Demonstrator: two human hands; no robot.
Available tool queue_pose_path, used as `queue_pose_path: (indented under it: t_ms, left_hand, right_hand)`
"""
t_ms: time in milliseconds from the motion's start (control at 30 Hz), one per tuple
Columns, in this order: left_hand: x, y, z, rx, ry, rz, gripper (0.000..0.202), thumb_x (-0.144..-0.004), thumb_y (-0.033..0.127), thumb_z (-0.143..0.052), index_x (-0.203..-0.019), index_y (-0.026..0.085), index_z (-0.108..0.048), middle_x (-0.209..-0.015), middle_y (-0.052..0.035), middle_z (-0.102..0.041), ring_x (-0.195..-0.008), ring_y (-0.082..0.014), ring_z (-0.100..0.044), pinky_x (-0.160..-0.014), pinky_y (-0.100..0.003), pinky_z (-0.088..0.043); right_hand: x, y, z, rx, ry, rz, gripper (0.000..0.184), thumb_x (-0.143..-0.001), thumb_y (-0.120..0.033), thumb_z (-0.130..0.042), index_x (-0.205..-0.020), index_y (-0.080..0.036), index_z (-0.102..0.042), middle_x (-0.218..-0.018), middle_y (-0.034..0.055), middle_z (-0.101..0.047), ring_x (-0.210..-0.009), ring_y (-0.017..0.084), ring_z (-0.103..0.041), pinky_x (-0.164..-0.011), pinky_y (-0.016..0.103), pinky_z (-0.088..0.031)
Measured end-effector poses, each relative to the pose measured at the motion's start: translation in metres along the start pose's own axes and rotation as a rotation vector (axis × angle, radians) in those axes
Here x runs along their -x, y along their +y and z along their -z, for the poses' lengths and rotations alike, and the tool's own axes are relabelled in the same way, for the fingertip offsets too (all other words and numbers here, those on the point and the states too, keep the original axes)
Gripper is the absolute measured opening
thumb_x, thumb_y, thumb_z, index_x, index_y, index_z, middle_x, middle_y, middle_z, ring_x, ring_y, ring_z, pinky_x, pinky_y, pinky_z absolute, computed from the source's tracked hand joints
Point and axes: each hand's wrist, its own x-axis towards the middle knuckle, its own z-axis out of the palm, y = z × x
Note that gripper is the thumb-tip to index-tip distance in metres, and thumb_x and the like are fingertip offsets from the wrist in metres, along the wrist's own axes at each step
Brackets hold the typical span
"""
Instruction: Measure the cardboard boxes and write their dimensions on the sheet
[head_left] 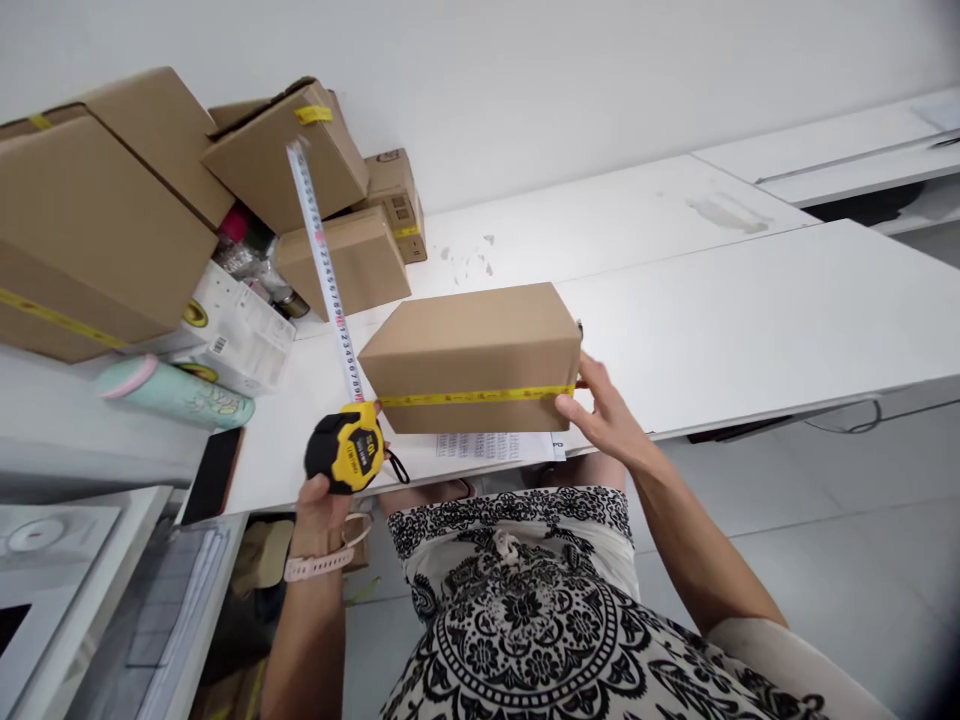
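My left hand [324, 505] is closed around a yellow and black tape measure [357, 448] at the left end of a cardboard box. Its white blade [324, 270] is pulled out and points up and away, in front of the boxes at the back. The cardboard box [472, 345] has a strip of yellow tape along its near side and sits at the front of the white table. My right hand [600, 412] grips the box's right end, thumb on the near side. The fingertips behind that end are partly hidden.
Several cardboard boxes [97, 220] are piled at the back left. Near them are a white carton [244, 325], a mint bottle [176, 390] and a black phone-like slab [213, 475]. A printed sheet [487, 447] lies partly under the box on the white table [720, 330].
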Motion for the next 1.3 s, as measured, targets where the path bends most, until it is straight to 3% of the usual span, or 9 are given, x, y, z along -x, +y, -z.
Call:
queue_pose_path:
  t_ms: [133,233,467,633,733,833,967,1133,1300]
  left_hand:
    - [0.004,0.035,-0.02,0.033,0.029,-0.152,0.054,-0.039,0.04,-0.092,-0.084,0.02,-0.071,-0.116,-0.0088,-0.071,-0.119,-0.0421,-0.059,-0.092,-0.059,-0.056]
    - [0.005,0.043,-0.035,0.007,0.053,-0.161,0.042,-0.043,0.035,-0.091,-0.074,0.019,-0.068,-0.117,-0.007,-0.07,-0.118,-0.0401,-0.06,-0.091,-0.056,-0.057]
    - [0.022,0.059,-0.069,0.012,-0.055,-0.036,0.068,-0.05,0.044,-0.089,-0.111,0.024,-0.069,-0.126,-0.0126,-0.068,-0.118,-0.0441,-0.06,-0.082,-0.056,-0.061]
    - [0.075,0.054,-0.083,-0.016,-0.175,0.273,0.076,-0.064,0.052,-0.083,-0.132,0.028,-0.059,-0.128,-0.0133,-0.067,-0.113,-0.041,-0.064,-0.086,-0.052,-0.061]
    - [0.103,0.04,-0.094,0.017,-0.282,0.53,0.074,-0.07,0.053,-0.078,-0.136,0.029,-0.056,-0.127,-0.0128,-0.067,-0.118,-0.0408,-0.061,-0.093,-0.053,-0.057]
    - [0.114,0.031,-0.105,0.063,-0.433,0.685,0.077,-0.071,0.052,-0.077,-0.139,0.025,-0.053,-0.128,-0.0154,-0.065,-0.119,-0.0418,-0.06,-0.097,-0.055,-0.053]
    - [0.117,0.026,-0.111,0.082,-0.544,0.773,0.077,-0.072,0.053,-0.075,-0.139,0.024,-0.052,-0.126,-0.0171,-0.065,-0.117,-0.041,-0.061,-0.096,-0.057,-0.052]
    - [0.127,0.023,-0.107,0.118,-0.485,0.806,0.078,-0.068,0.052,-0.079,-0.137,0.027,-0.052,-0.128,-0.0152,-0.063,-0.107,-0.0364,-0.066,-0.093,-0.056,-0.053]
    - [0.134,0.025,-0.108,0.121,-0.539,0.881,0.082,-0.068,0.05,-0.082,-0.139,0.028,-0.046,-0.129,-0.0156,-0.061,-0.11,-0.0356,-0.065,-0.095,-0.054,-0.05]
  right_hand:
    - [-0.014,-0.037,0.019,0.118,0.065,-0.004,0.073,-0.088,-0.061,-0.052,-0.154,-0.042,-0.027,-0.157,0.0027,-0.038,-0.132,0.038,-0.042,-0.091,0.057,-0.054]
    - [-0.02,-0.035,0.015,0.085,0.077,-0.072,0.075,-0.089,-0.061,-0.05,-0.156,-0.043,-0.021,-0.152,0.0046,-0.042,-0.127,0.037,-0.048,-0.09,0.054,-0.055]
    - [-0.049,-0.004,0.0,0.007,0.134,-0.163,0.072,-0.087,-0.053,-0.054,-0.153,-0.044,-0.026,-0.157,0.0035,-0.035,-0.131,0.037,-0.044,-0.103,0.056,-0.047]
    - [-0.092,-0.001,0.007,-0.051,0.121,-0.149,0.067,-0.086,-0.047,-0.057,-0.15,-0.041,-0.035,-0.157,0.0019,-0.036,-0.143,0.034,-0.033,-0.113,0.057,-0.036]
    - [-0.122,0.0,0.013,-0.114,0.16,-0.107,0.059,-0.087,-0.048,-0.056,-0.143,-0.032,-0.048,-0.152,0.0064,-0.045,-0.139,0.03,-0.04,-0.112,0.052,-0.037]
    - [-0.15,-0.001,0.013,-0.165,0.132,-0.083,0.047,-0.088,-0.049,-0.056,-0.128,-0.025,-0.063,-0.141,0.0096,-0.057,-0.131,0.029,-0.05,-0.108,0.049,-0.041]
    - [-0.178,-0.002,0.003,-0.173,0.058,-0.068,0.034,-0.087,-0.046,-0.06,-0.106,-0.02,-0.071,-0.12,0.0096,-0.069,-0.115,0.025,-0.061,-0.101,0.044,-0.048]
    - [-0.192,-0.003,-0.008,-0.129,-0.037,-0.096,0.025,-0.082,-0.044,-0.067,-0.083,-0.019,-0.073,-0.091,0.0083,-0.074,-0.096,0.025,-0.065,-0.091,0.045,-0.053]
    - [-0.196,-0.009,-0.011,-0.105,-0.081,-0.111,0.019,-0.071,-0.037,-0.077,-0.075,-0.019,-0.073,-0.073,0.0065,-0.071,-0.082,0.025,-0.065,-0.087,0.049,-0.054]
